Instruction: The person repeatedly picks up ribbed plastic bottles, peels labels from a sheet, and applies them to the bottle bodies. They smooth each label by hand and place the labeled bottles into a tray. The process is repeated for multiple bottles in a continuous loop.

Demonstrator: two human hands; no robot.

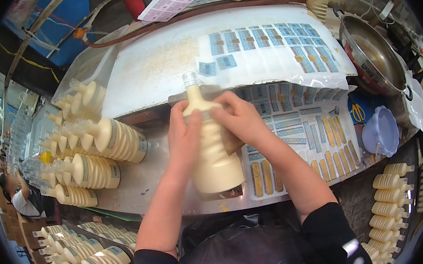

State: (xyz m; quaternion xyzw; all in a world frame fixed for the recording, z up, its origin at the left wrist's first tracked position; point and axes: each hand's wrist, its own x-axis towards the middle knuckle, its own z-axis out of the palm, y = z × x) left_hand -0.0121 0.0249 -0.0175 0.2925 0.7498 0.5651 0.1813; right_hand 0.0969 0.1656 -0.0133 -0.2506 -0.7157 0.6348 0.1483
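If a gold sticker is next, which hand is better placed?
Probably the right hand. The gold stickers lie on that hand's side of the bottle, so the left hand would have to reach across. Both hands touch the bottle; the left could perhaps steady it.

Tabletop (137, 188): open metal strip between the left hand (185, 134) and the cream bottles (119, 141).
Left side: those bottles, in close rows, block passage.
Middle: filled by the held bottle (218, 168).
White board (152, 60): speckled, open stretch.
Right side: flat label sheets (295, 135), clear above; bucket (382, 130) and pan (374, 53) obstruct beyond.
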